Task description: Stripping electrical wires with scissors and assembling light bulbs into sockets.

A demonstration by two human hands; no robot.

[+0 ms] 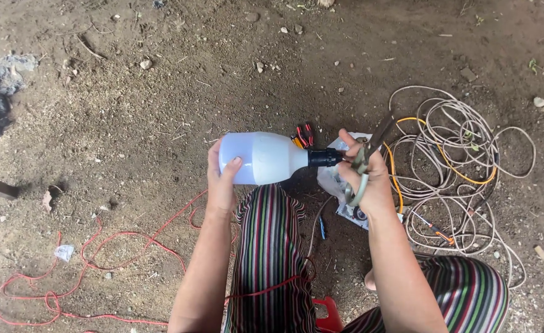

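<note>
Spanning both hands, bulb (pixel 262 158): left hand (pixel 221 179) dome, right hand (pixel 365 179) socket.

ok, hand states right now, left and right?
Left hand: closed around the white bulb.
Right hand: closed on the bulb's black socket, pliers also in grip.

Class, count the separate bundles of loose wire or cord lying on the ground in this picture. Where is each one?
2: a red wire trailing across the dirt at lower left, and a beige coiled cord piled at right. More may be hidden.
</note>
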